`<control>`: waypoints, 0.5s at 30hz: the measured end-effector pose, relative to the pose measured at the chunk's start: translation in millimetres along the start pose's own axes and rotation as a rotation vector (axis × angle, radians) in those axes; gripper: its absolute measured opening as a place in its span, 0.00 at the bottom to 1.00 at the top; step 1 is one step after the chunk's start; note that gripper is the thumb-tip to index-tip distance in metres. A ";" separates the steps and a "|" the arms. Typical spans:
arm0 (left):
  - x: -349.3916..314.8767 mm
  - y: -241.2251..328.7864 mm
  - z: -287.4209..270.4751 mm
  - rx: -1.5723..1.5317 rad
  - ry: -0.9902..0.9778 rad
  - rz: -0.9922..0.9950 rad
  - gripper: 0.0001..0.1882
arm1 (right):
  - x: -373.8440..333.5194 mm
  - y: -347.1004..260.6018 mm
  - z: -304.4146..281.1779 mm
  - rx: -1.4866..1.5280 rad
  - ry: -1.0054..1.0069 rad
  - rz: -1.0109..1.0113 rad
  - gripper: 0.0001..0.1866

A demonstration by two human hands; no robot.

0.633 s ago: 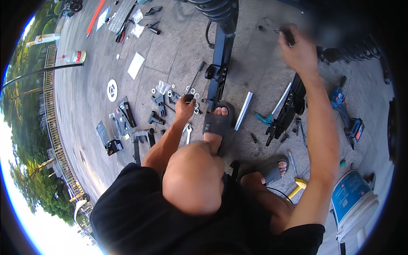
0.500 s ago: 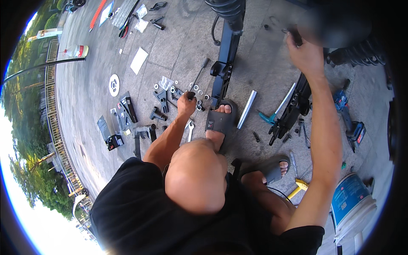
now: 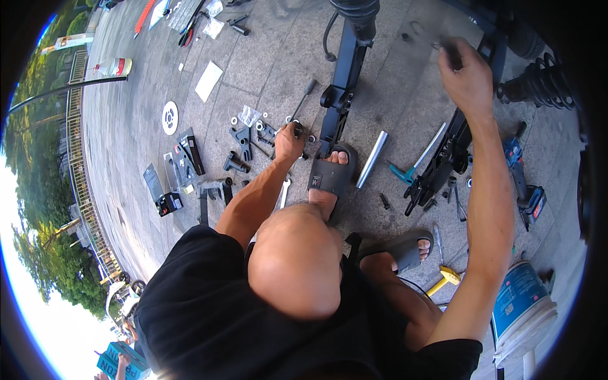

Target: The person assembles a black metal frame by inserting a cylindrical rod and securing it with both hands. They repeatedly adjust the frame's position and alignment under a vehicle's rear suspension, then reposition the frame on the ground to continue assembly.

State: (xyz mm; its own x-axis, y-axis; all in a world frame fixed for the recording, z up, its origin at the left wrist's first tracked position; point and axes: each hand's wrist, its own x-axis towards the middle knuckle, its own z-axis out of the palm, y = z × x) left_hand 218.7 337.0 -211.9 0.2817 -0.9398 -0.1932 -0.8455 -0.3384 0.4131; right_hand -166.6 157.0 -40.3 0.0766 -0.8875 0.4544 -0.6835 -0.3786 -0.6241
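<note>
My left hand (image 3: 289,144) is low over the paving among loose parts, fingers closed around a small dark part whose kind I cannot make out. Just beyond it lies a thin rod with a black grip (image 3: 311,87). Several metal rings and a small washer (image 3: 234,120) are scattered close by. My right hand (image 3: 467,79) is raised at the far right, fingers curled around a dark object, mostly hidden; a thin dark loop shows beside the fingertips. To its right is a black coil spring (image 3: 546,82). A long black frame arm (image 3: 345,79) stands between my hands.
A silver tube (image 3: 372,159), a teal-handled tool (image 3: 400,174), a blue cordless power tool (image 3: 525,193) and a yellow hammer (image 3: 448,275) lie on the ground. A blue-white bucket (image 3: 519,297) stands at right. Black brackets (image 3: 242,140) and a wrench (image 3: 285,192) lie left of my sandalled foot.
My left hand has moved slightly forward and right, nearer the rod. My right hand has shifted a little right, away from the round dark blur that was beside it; the view has shifted slightly.
</note>
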 end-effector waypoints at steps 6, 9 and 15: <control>-4.7 0.1 1.8 -0.025 0.057 0.033 0.14 | -0.9 0.2 -0.3 -0.012 -0.019 0.024 0.10; -8.5 -2.2 0.2 -0.022 0.107 0.010 0.13 | -1.0 2.3 0.3 -0.016 -0.024 0.014 0.11; -2.8 -24.7 -8.1 -0.069 0.280 -0.051 0.10 | -2.0 6.4 1.0 -0.037 -0.043 0.024 0.11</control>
State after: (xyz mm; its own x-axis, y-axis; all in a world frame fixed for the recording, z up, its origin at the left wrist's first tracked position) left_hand 242.4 347.6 -214.4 0.4457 -0.8945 0.0342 -0.7968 -0.3791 0.4705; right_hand -170.4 156.1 -45.8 0.0904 -0.9070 0.4112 -0.7116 -0.3477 -0.6105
